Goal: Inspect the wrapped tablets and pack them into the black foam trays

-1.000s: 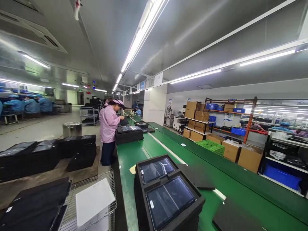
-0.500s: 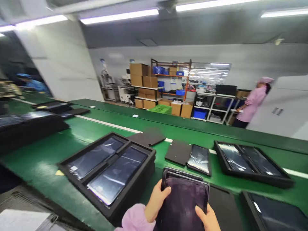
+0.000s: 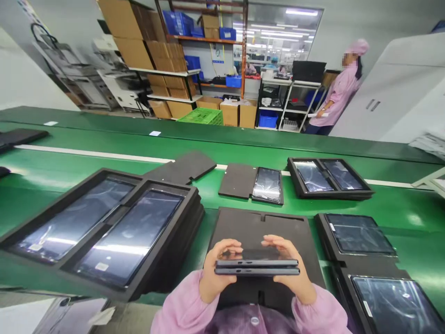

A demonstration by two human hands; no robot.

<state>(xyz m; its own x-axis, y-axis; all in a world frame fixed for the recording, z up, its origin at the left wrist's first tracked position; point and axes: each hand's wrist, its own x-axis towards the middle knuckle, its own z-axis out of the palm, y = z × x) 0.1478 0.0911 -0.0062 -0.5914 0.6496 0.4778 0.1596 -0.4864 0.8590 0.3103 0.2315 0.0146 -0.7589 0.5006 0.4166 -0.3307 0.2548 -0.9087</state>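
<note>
Two stacked tablets (image 3: 257,267) held edge-on above a black foam slab (image 3: 260,236)

Tablets at near middle, over the green belt (image 3: 83,164). Left hand (image 3: 210,273) pinches their left ends, right hand (image 3: 301,276) the right ends — thumbs under, fingers curled over the top. Risk: only the ends are gripped, so a slack thumb could let the lower one slip out; uneven squeeze could slide the two faces against each other and scuff them. Narrow edges face near and run left to right — top face too foreshortened to tell whether that's the long axis.
</note>
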